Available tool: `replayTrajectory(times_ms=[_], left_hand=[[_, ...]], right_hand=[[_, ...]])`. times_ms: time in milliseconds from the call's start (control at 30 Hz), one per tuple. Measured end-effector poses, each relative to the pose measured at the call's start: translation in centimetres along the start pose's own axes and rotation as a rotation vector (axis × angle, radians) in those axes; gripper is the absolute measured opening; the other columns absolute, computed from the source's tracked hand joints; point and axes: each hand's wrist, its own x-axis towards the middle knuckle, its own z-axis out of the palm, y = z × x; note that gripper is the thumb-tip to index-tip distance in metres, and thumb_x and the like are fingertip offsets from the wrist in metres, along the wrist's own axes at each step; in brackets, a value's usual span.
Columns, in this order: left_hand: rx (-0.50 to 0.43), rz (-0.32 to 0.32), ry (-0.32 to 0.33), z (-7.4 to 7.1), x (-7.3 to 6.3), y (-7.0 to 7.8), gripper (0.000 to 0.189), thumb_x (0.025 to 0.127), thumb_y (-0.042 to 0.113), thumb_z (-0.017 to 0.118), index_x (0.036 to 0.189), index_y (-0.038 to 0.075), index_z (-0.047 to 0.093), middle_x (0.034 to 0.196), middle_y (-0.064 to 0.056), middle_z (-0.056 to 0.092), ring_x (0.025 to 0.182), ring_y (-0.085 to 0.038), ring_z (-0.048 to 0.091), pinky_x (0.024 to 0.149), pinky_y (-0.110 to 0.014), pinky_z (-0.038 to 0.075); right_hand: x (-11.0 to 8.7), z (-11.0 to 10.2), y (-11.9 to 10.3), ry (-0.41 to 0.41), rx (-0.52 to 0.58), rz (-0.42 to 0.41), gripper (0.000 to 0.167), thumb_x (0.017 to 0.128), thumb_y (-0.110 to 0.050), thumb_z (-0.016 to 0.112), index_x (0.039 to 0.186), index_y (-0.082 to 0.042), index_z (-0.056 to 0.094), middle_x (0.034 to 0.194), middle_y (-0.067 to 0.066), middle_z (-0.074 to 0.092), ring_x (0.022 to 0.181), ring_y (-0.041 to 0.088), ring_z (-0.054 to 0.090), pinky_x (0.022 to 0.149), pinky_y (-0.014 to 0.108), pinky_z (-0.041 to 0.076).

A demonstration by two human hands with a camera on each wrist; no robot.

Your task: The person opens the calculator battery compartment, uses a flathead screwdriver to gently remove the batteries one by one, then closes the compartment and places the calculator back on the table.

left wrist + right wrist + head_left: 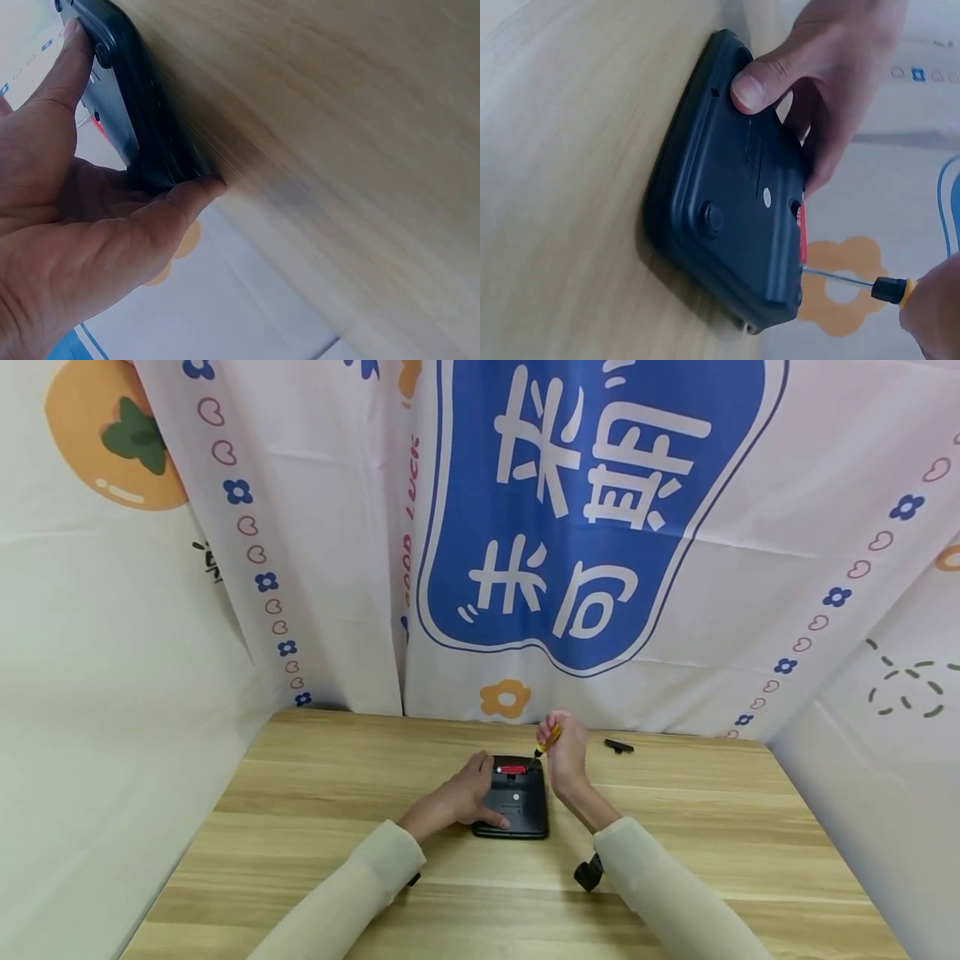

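A flat black device (525, 814), shaped like a desk calculator, lies underside up on the wooden table. A red battery (512, 770) sits in the open compartment near its far edge. My left hand (468, 793) grips the device by its left side, thumb (751, 91) on the underside and fingers around the edge. My right hand (567, 756) holds a screwdriver (550, 739) with a yellow and black handle. The thin shaft (836, 277) slants down to the compartment, its tip right at the battery's end. A round foot (714, 219) and a pale round sticker (766, 198) show on the underside.
A small black cover-like piece (618, 746) lies on the table (697, 827) to the right, near the back edge. A printed cloth (337, 568) hangs close behind the table, with white cloth at both sides. A dark object (588, 872) shows beside the right sleeve.
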Motion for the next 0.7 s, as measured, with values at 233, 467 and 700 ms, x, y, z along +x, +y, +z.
replayTrajectory(times_ms=[233, 467, 700], left_hand=[[0.011, 0.011, 0.005, 0.03, 0.06, -0.07, 0.118, 0.087, 0.042, 0.088, 0.165, -0.008, 0.015, 0.173, -0.028, 0.013, 0.162, -0.039, 0.016, 0.128, -0.047, 0.028], [0.016, 0.019, 0.011, -0.11, -0.13, 0.19, 0.117, 0.087, 0.041, 0.088, 0.164, -0.010, 0.016, 0.173, -0.029, 0.014, 0.161, -0.039, 0.019, 0.127, -0.048, 0.030], [0.029, 0.036, 0.016, -0.26, -0.26, 0.39, 0.117, 0.087, 0.041, 0.089, 0.164, -0.011, 0.017, 0.172, -0.030, 0.016, 0.160, -0.040, 0.023, 0.126, -0.048, 0.032]], right_hand=[[-0.14, 0.76, 0.33, -0.052, -0.241, -0.054, 0.030, 0.105, -0.004, 0.031, 0.079, -0.003, 0.046, 0.071, 0.007, 0.044, 0.065, 0.016, 0.042, 0.061, 0.023, 0.036], [0.12, 0.66, 0.39, -0.009, -0.007, 0.007, 0.030, 0.103, -0.001, 0.030, 0.077, -0.006, 0.043, 0.072, 0.003, 0.040, 0.065, 0.014, 0.039, 0.060, 0.023, 0.034], [0.06, 0.57, 0.24, 0.037, 0.086, 0.028, 0.030, 0.102, -0.002, 0.032, 0.075, -0.008, 0.043, 0.071, 0.001, 0.039, 0.064, 0.014, 0.037, 0.061, 0.024, 0.032]])
